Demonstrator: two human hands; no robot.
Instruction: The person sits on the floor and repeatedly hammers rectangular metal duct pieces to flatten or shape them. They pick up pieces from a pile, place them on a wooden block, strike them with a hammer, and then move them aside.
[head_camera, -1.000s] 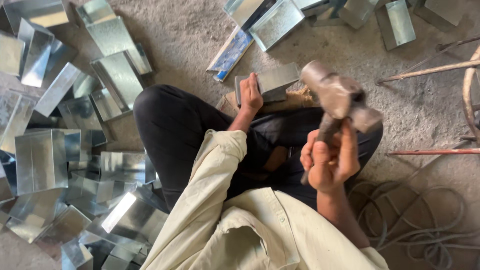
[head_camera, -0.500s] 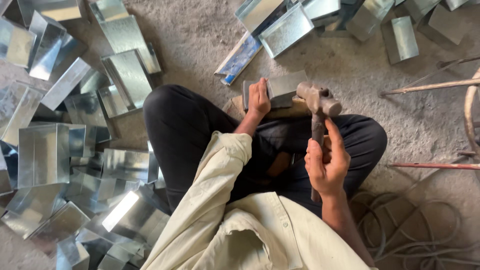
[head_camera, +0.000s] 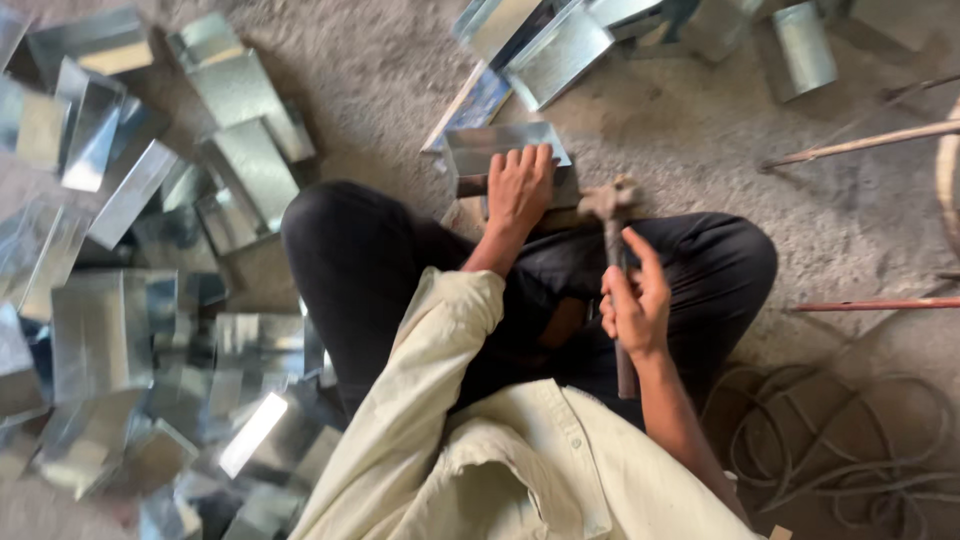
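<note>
Fingers (head_camera: 524, 160) of left hand (head_camera: 519, 190) are laid flat, spread on sheet (head_camera: 500, 145) before crossed legs | right hand (head_camera: 634, 305) is closed around hammer (head_camera: 612, 240), head touching sheet's right edge | cut sheets (head_camera: 130, 260) are piled at left | cable (head_camera: 850, 450) is coiled at right.

We sit cross-legged on the grey concrete floor (head_camera: 380, 90), in dark trousers and a cream long-sleeved shirt. Our left hand (head_camera: 519, 188) lies flat, fingers spread, on a folded piece of shiny galvanised sheet metal (head_camera: 500, 143) in front of our knees. Our right hand (head_camera: 634, 303) grips the handle of a worn steel-headed hammer (head_camera: 607, 205), its head down just beside the piece. A heap of similar bent metal pieces (head_camera: 130, 300) lies to our left, with grey coiled cable (head_camera: 840, 440) at right.
</note>
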